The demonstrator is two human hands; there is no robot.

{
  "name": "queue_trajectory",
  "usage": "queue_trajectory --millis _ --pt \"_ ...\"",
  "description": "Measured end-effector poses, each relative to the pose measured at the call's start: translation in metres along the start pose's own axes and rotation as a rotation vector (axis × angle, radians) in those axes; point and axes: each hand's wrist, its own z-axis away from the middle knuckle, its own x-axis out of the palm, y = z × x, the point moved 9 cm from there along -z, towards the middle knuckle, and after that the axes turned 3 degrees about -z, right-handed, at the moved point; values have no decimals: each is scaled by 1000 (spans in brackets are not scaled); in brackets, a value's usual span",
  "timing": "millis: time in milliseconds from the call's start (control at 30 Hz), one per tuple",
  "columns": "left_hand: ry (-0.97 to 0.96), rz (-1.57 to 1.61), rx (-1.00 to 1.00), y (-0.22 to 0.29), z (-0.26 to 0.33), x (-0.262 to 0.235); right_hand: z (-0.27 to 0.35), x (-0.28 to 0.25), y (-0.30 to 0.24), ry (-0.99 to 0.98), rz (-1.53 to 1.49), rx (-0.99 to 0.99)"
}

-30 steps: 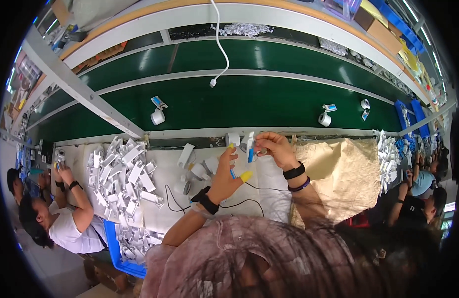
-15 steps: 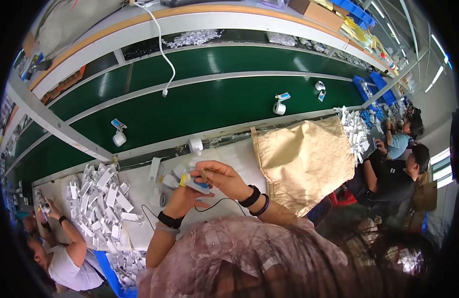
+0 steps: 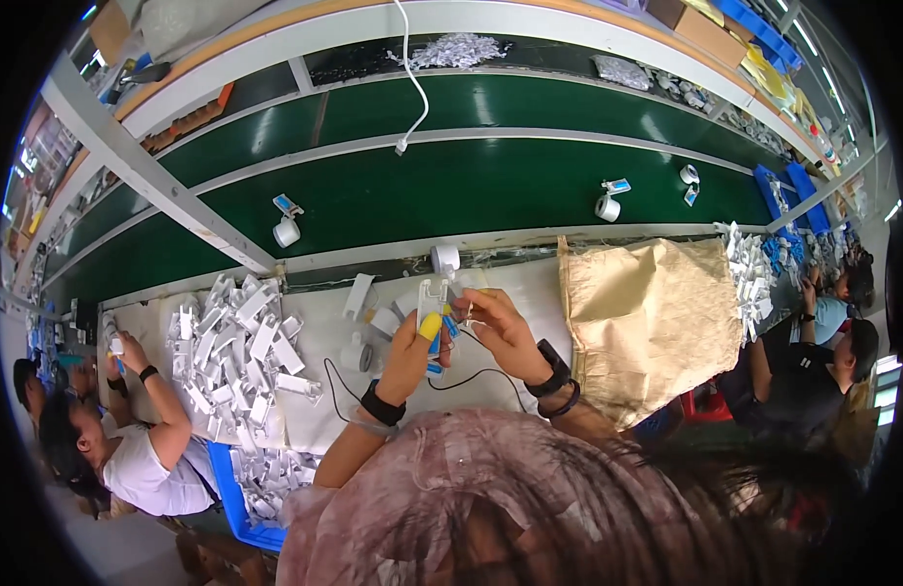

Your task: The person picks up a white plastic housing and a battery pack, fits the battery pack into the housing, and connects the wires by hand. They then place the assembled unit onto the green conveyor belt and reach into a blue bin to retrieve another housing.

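Holding the white plastic part (image 3: 432, 298) upright above the surface (image 3: 515, 293), your left hand (image 3: 412, 352) grips it, yellow-tipped thumb against it. Your right hand (image 3: 495, 327) pinches the thin black wire (image 3: 471, 376) just beside it. Fitting looks underway; steady fingertip alignment comes next.

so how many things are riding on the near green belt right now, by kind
white rolls: 3, at left, at middle and a small one at right
blue-and-white parts: 3, at left, at middle and at right
total: 6
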Motion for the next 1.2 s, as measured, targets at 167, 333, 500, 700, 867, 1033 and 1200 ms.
queue_trajectory --millis 167,333,500,700,867,1033,1200 --pt "-175 30 -99 21 -6 12 10 -18 2 62 485 -67" --pt "-309 -195 -185 19 -9 26 16 -21 -15 40 812 -240" --pt "-181 -208 -177 16 -13 23 32 -18 -6 118 515 -161" --pt "-65 -69 -151 11 -9 29 38 -32 -23 409 352 -100" --pt "-25 -112 -115 16 -1 26 25 -14 -57 312 582 -236" --pt "-78 -98 -112 18 9 32 29 -7 -46 249 531 -259" --pt "-48 -178 -1 18 15 25 25 6 -64 197 614 -356"
